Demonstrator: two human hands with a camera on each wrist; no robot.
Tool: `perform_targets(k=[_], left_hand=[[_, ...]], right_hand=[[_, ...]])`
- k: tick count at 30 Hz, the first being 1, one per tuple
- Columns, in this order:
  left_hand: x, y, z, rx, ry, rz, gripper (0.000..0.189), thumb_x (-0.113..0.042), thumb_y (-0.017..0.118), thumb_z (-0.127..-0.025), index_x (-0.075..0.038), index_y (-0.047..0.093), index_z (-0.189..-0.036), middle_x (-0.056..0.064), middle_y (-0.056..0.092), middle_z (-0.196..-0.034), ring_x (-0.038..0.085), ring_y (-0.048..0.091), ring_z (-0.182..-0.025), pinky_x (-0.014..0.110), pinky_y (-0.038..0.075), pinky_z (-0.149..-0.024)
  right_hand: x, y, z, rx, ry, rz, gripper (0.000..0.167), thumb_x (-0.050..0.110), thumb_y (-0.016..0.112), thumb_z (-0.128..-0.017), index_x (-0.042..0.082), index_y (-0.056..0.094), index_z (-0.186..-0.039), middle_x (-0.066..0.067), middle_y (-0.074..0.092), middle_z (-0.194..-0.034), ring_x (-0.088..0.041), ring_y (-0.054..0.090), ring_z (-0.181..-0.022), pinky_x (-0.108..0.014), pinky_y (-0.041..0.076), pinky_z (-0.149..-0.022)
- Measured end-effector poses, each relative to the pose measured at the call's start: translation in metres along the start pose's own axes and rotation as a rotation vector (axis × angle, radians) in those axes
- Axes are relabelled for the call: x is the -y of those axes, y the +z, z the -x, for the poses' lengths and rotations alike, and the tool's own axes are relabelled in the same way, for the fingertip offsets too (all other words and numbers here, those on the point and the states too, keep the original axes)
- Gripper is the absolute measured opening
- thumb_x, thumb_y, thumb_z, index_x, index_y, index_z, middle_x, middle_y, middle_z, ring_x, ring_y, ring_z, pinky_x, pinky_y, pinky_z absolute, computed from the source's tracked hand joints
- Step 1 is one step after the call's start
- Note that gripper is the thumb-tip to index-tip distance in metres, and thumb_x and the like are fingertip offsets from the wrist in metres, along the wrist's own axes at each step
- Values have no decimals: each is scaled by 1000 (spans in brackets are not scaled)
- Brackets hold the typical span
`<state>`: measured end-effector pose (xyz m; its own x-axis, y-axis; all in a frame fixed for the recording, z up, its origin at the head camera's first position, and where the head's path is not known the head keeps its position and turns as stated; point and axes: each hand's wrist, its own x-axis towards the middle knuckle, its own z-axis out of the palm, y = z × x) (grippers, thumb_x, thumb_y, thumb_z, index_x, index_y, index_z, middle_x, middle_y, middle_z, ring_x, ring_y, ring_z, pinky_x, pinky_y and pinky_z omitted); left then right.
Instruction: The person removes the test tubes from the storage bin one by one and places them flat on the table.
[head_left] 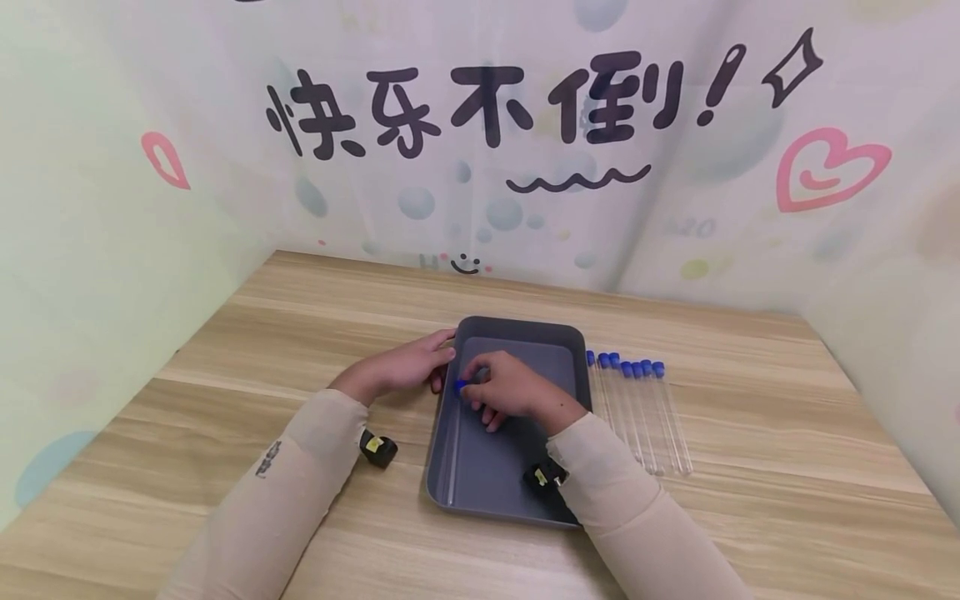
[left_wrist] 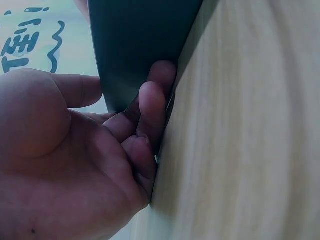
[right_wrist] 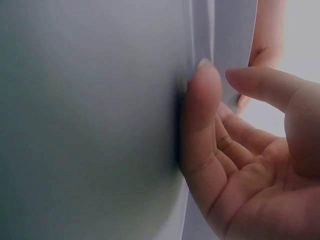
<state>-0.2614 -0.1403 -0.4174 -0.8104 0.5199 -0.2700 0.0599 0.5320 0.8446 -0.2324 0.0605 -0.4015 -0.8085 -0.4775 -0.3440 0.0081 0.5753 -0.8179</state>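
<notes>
A grey tray [head_left: 517, 500] lies on the wooden table. Inside it, along the left wall, is a clear test tube [head_left: 452, 454] with a blue cap [head_left: 460, 386]. My right hand [head_left: 510, 387] reaches into the tray and pinches that tube at its cap. In the right wrist view, the right hand's fingers [right_wrist: 200, 110] hide the cap. At the tray's left side my left hand [head_left: 405, 367] holds the wall, thumb at the rim. The left wrist view shows its curled fingers [left_wrist: 152, 107] low against the outer wall, by the tabletop.
Several capped test tubes [head_left: 645, 417] lie side by side on the table [head_left: 787, 467], just right of the tray. Their blue caps point to the back. A printed cloth [head_left: 480, 217] hangs behind the table, and pale walls flank it.
</notes>
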Motion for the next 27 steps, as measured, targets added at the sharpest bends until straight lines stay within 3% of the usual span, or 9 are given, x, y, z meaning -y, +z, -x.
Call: perform_targets(k=[11, 27], left_hand=[[1, 0, -1, 3, 27, 21, 52, -22, 29, -110, -17, 16, -161, 7, 57, -87, 19, 57, -76, 30, 46, -81], [-2, 1, 1, 4, 7, 15, 53, -23, 29, -110, -17, 15, -161, 5, 58, -82, 20, 58, -76, 30, 46, -82]], right_hand=[[0, -1, 3, -10, -18, 24, 18, 13, 65, -96, 5, 57, -110, -10, 65, -76, -17, 61, -50, -35, 57, -52], [-3, -1, 4, -9, -28, -10, 33, 15, 73, -91, 6, 49, -111, -9, 68, -74, -16, 62, -49, -35, 57, -52]])
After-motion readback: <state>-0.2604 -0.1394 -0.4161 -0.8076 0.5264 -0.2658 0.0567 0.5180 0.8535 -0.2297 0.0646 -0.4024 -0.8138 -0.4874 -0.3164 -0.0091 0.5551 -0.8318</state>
